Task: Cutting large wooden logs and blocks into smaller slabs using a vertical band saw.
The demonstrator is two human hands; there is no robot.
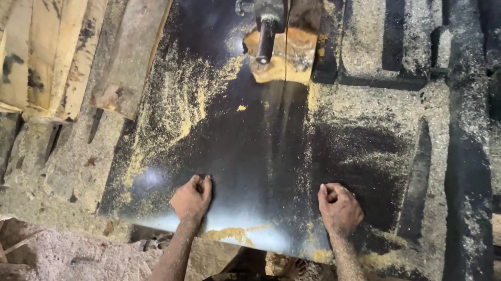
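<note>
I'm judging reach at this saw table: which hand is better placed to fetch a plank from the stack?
Probably left. The left hand rests on the dark table nearer the stacked planks; the right hand lies across the blade line.

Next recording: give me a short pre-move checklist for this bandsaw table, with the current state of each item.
1. Left hand away from the thin vertical saw blade: ok, resting on the near part of the dark metal saw table.
2. Right hand away from the blade: ok, also near the front edge.
3. Hands holding anything: both look closed, with nothing visible in them.
4. Workpiece on table: not ok, none there; the pale rough-sawn wooden planks lie stacked at left.
5. Table surface clean: not ok, yellow sawdust scattered on it.
6. Blade running: cannot tell.
</note>
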